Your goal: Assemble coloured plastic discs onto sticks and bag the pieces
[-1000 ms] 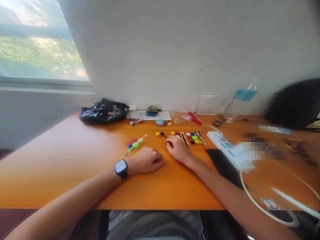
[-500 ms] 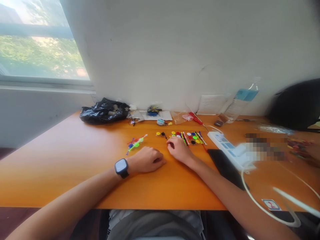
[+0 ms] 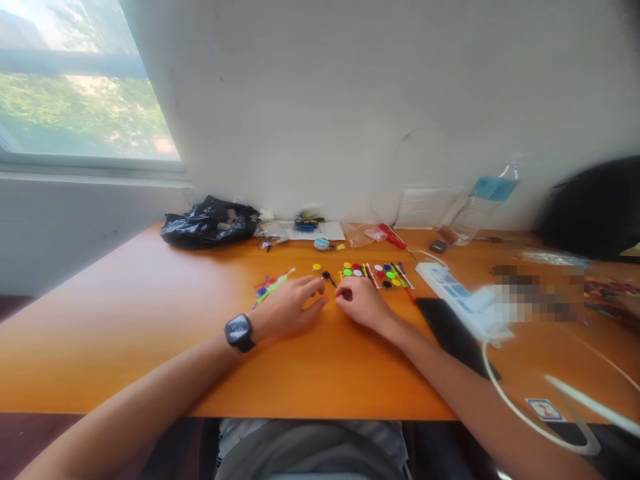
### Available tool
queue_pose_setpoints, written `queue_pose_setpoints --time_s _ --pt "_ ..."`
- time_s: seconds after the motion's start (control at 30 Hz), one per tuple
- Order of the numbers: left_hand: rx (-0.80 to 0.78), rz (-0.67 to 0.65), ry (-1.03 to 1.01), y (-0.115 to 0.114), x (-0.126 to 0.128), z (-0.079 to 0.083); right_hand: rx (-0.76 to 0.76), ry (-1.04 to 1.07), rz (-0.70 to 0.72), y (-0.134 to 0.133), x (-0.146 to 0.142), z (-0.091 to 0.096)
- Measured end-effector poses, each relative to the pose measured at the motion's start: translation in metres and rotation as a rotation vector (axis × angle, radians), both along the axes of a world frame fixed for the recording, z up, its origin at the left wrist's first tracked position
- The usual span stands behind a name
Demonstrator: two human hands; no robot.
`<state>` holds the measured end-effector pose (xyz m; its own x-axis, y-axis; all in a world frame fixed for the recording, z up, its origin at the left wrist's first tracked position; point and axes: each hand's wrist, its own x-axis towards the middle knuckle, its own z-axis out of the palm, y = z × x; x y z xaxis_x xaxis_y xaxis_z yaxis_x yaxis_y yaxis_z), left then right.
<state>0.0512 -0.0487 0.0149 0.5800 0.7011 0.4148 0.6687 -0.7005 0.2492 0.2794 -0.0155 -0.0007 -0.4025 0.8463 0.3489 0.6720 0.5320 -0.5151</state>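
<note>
My right hand (image 3: 364, 301) is curled, its fingertips pinched at the near end of a black plastic stick (image 3: 332, 283). A black disc (image 3: 326, 275) sits at the far end of this stick. Facing it, my left hand (image 3: 290, 305) wears a watch (image 3: 239, 331) at the wrist and holds nothing; thumb and fingers are apart. Beyond the left hand lie joined coloured sticks, with a green stick (image 3: 274, 289) and a blue disc (image 3: 261, 292) showing, partly covered by the hand. A yellow disc (image 3: 317, 267) rests just past the black one.
Behind my right hand lie rows of coloured discs and sticks, among them a green disc (image 3: 348, 272). A power strip (image 3: 450, 288) and black tablet-like slab (image 3: 453, 333) are to the right. A black plastic bag (image 3: 207, 225), red-handled screwdriver (image 3: 392, 236) and bottle (image 3: 483, 200) stand along the wall.
My left hand has lifted and its fingers have opened, shifting over the joined sticks. My right hand has come slightly nearer to me, and the black stick with its disc has moved with it.
</note>
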Motion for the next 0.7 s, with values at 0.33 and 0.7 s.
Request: queue_pose_setpoints --time_s 0.33,0.7 --pt "0.037 0.142 -0.038 0.016 -0.018 0.002 -0.134 0.052 0.058 -0.015 -0.007 0.004" --pt "-0.078 0.135 0.084 0.011 -0.014 0.001 -0.274 0.113 0.247 -0.026 -0.011 0.008"
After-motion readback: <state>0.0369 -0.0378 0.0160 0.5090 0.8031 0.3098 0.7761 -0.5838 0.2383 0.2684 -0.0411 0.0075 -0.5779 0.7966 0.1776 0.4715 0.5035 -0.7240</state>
